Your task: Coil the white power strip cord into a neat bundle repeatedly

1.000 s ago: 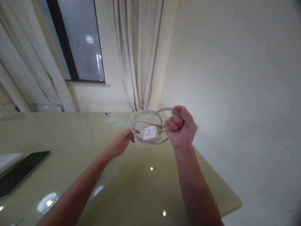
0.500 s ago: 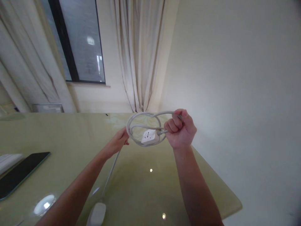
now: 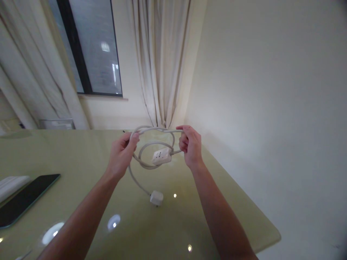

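Note:
I hold a white extension cord [image 3: 151, 129] coiled in loops above a glossy yellow-green table [image 3: 81, 202]. My left hand [image 3: 121, 153] is closed on the left side of the loops. My right hand [image 3: 191, 144] pinches the cord on the right side. A small white socket block [image 3: 160, 156] hangs inside the loops between my hands. The cord's free end drops below my left hand and ends in a white plug [image 3: 156, 198] hanging just above the tabletop.
A dark flat tablet or phone [image 3: 24, 198] lies at the table's left edge beside something white [image 3: 11, 182]. Cream curtains [image 3: 159, 61] and a dark window [image 3: 92, 47] are behind the table. A bare wall is to the right. The table's right edge runs diagonally.
Both hands moved left with the cord. My left hand went from touching the loop to gripping it. My right hand loosened from a fist to a pinch. The plug swung into view below.

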A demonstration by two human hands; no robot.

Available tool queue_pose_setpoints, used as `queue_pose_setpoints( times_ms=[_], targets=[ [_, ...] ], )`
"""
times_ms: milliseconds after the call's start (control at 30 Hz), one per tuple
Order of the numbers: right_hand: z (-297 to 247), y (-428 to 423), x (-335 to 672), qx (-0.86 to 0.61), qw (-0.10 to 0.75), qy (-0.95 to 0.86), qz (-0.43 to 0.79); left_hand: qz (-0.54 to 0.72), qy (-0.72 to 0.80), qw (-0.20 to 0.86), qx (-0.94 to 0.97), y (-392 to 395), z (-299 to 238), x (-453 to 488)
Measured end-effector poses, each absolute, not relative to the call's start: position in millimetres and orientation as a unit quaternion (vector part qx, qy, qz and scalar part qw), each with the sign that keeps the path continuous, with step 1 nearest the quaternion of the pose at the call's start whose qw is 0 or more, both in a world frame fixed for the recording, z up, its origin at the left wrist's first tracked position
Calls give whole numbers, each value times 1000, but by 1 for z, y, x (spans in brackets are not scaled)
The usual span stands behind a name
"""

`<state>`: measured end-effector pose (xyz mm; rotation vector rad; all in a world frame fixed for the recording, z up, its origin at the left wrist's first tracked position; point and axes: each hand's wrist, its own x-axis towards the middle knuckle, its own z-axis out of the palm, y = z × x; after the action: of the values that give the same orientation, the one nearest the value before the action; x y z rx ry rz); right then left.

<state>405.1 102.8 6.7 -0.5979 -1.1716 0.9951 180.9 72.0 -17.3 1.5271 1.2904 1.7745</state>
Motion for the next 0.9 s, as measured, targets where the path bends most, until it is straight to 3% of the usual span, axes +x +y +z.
queue_pose_setpoints(
  times_ms=[200, 333, 533, 633, 767, 900],
  targets=[
    [-20, 128, 401, -400, 611, -644, 229, 692, 412, 294, 514, 70, -18, 188],
    [-18, 114, 393, -365, 574, -728, 89, 671, 418, 284, 542, 65, -15, 195],
    [-6, 95, 382, -235, 496, -830, 101, 628, 419, 271, 598, 62, -15, 200],
    [-9, 97, 380, -262, 531, -792, 146, 596, 426, 279, 621, 65, -18, 196],
    [-13, 110, 387, -293, 640, -677, 216, 562, 441, 243, 656, 76, -29, 186],
    [-16, 134, 403, -328, 755, -503, 264, 579, 444, 342, 593, 86, -41, 181]
  ],
)
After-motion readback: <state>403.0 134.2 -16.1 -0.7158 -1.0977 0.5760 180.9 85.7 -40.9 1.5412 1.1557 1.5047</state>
